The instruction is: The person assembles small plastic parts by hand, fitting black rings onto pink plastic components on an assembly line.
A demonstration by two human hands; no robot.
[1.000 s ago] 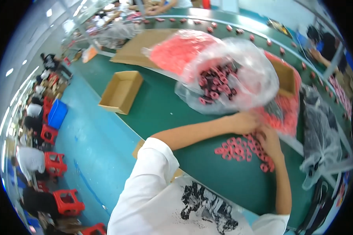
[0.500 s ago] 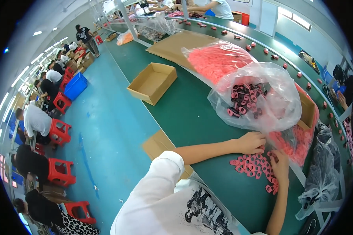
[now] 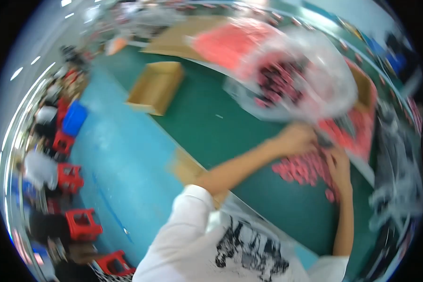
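My left hand (image 3: 297, 139) is bent over the far edge of a loose pile of small pink ring-shaped parts (image 3: 300, 170) on the green table. Just to its right, my right hand (image 3: 338, 164) has its fingers drawn together, and the fingertips of both hands nearly meet. Something small and dark shows between them, too blurred to name. Beyond the hands lies an open clear plastic bag (image 3: 331, 84) with pink and black assembled pieces (image 3: 279, 84) inside.
Larger bags of pink parts (image 3: 232, 40) lie behind. An open cardboard box (image 3: 156, 89) sits near the table's left edge. At right are crumpled clear bags (image 3: 395, 160). Red stools (image 3: 82, 223) and seated people line the left, beside a blue crate (image 3: 74, 118).
The whole view has shifted and blurred. My hands have come closer together at the pile's far edge, and a dark piece now shows between the fingertips.
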